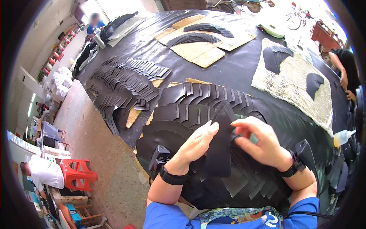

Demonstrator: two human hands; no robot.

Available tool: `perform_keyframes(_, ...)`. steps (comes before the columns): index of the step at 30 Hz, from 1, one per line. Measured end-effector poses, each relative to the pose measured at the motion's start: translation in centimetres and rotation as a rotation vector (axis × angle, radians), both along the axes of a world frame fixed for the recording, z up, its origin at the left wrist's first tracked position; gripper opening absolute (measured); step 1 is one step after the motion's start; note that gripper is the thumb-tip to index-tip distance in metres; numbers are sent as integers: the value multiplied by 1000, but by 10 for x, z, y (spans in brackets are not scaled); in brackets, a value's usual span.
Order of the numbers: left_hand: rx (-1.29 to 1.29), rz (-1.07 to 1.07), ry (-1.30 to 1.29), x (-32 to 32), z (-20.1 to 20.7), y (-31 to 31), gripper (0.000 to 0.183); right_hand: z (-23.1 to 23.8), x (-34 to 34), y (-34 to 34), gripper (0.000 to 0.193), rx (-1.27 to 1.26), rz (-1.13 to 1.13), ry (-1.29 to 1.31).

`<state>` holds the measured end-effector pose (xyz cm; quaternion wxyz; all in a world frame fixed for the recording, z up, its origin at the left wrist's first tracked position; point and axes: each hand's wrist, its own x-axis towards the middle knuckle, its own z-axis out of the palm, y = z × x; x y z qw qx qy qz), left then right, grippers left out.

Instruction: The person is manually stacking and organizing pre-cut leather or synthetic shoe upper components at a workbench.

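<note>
A flat black sheet piece (220, 156), looking like leather or rubber, stands upright in front of me. My left hand (200, 141) is closed on its left edge, thumb up and fingers behind it. At its right edge is my right hand (261, 139), its fingers curved with a gap between thumb and forefinger. Something small and dark sits at the right fingertips; I cannot make out what. Beneath both hands, overlapping black pieces (248, 177) fan out in layers. Just beyond lie rows of similar layered pieces (202, 93).
More black pieces (126, 82) cover the table's left side. Cardboard sheets (204, 55) and a pale marked sheet (267, 82) carry further pieces. A squeeze bottle (343, 137) stands at the right. Another person's arm (339, 66) reaches in there. A red stool (78, 173) is on the floor.
</note>
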<state>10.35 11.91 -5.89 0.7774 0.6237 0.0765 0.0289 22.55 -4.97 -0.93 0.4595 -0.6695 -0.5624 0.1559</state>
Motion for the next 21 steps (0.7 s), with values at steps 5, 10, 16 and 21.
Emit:
perform_keyframes(5,-224,-29,51,1,5,-5,32,-3,-11,11,45,-44,10,121)
perform_keyframes(10,-219,-151,-43,1,16,-10,41,-2,-10,8,47,-46,-35,167)
perform_keyframes(16,-123,-152,-122,3,7,-10,40,-3,-8,6,43,-74,-21,146)
perform_keyframes(21,-202,-187,-75,4,10,-7,39,-7,-4,6,37,-105,12,426)
